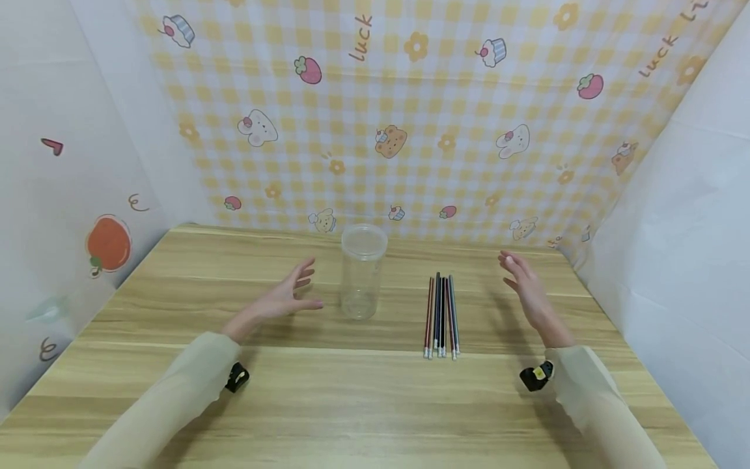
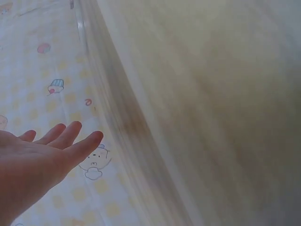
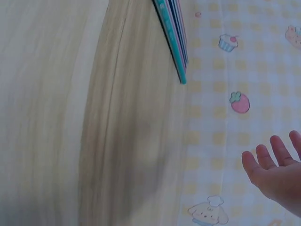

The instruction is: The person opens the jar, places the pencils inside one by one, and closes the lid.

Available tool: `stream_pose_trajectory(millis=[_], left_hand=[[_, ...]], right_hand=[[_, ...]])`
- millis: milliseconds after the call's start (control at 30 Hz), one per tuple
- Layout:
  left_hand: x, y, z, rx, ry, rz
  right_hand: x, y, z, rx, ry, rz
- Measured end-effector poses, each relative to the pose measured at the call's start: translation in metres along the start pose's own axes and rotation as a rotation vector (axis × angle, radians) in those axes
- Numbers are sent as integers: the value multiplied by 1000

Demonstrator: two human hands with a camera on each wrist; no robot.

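A clear jar [image 1: 361, 286] with a pale translucent lid stands upright near the middle of the table. Just left of it is my left hand [image 1: 288, 293], fingers spread and apart from the jar; the same hand [image 2: 40, 162] shows in the left wrist view, holding nothing. To the jar's right lies a loose row of several pencils [image 1: 442, 319], dark, red and teal, with their white eraser ends toward me. My right hand [image 1: 525, 286] hovers right of the pencils, touching nothing. In the right wrist view the pencils [image 3: 174, 37] are cut off by the top edge.
The wooden table [image 1: 363, 404] runs back to a yellow checked cloth [image 1: 422, 98] with printed cartoons. White sheets [image 1: 691, 215] close in both sides. A black wrist device [image 1: 536, 376] is on each sleeve.
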State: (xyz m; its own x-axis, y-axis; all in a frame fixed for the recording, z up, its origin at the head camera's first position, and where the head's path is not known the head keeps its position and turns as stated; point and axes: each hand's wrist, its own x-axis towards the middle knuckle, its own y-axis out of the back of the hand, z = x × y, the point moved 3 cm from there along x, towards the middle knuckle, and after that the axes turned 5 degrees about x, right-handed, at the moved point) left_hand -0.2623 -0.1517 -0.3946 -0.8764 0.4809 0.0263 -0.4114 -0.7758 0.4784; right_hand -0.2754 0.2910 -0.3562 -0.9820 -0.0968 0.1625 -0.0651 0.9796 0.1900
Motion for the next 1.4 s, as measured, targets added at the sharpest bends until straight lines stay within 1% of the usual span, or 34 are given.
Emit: stream_pose_trajectory(millis=[233,367,467,600,700,800,867,1067,1267,1400], left_hand=[[7,-8,2,16,21,-25],[11,-14,2,28,39,-44],[15,-18,2,41,65,-56],[18,-23,4,53,70,-63],[22,-27,5,57,56,-67],[25,-30,6,59,60,-73],[27,-33,6,71,58,-72],[33,-39,9,149,65,-63],[36,-44,11,133,88,-61],[38,-47,11,136,79,-47]], right_hand=[[4,-19,-9,12,22,-68],[6,-30,-13,5,36,-107],[9,-38,-16,-4,47,-135],[12,-50,-20,-11,61,-162],[14,-58,-22,-5,68,-173],[17,-67,-24,-1,74,-191],[19,-73,-27,3,79,-207],[22,-92,-37,10,104,-246],[25,-108,-45,20,140,-282],[27,-119,-51,19,143,-297]])
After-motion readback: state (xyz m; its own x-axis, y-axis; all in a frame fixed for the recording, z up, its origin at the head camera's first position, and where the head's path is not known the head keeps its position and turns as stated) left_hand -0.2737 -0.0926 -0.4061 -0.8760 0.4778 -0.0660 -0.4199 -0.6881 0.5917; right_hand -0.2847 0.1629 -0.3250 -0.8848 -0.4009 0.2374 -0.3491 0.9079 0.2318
